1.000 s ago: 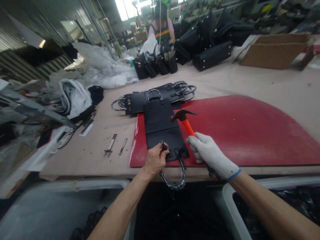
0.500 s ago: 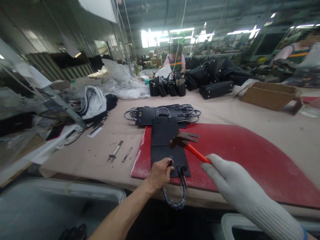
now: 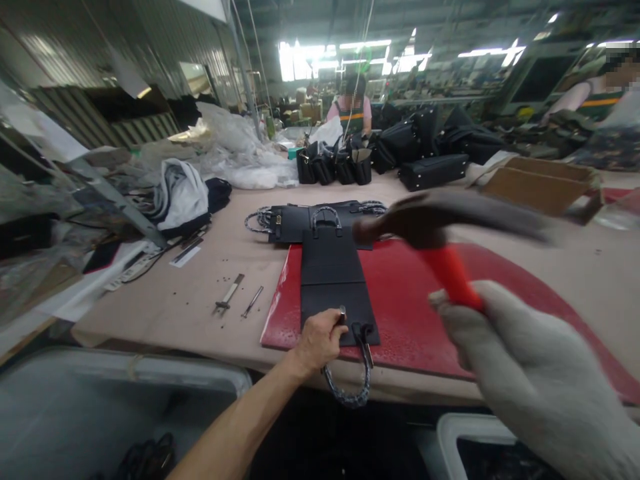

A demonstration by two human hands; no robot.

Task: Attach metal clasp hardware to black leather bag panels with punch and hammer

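No text, label, brand, number or sign can be read — the white strip point(image 3: 131, 271) at the left is shown too small and too blurred for any print to be made out.

Reached in from the bottom of view with the bare left forearm point(image 3: 250, 417), slanting up and rightward to the near edge of the bench point(image 3: 190, 313). Held the left hand point(image 3: 320, 339), ungloved, low and just past that edge, wrist nearly straight, back of the hand facing up. Pinched thumb point(image 3: 342, 331) and fingers point(image 3: 330, 316) together in a small, tight grip, tips pointing right. Farther right, held up the right hand point(image 3: 535, 370) clear of the bench, close to the camera and blurred. Closed it, in a pale glove, into a fist, knuckles toward the upper left, tapering off toward the lower right corner of view. Held both hands well apart.
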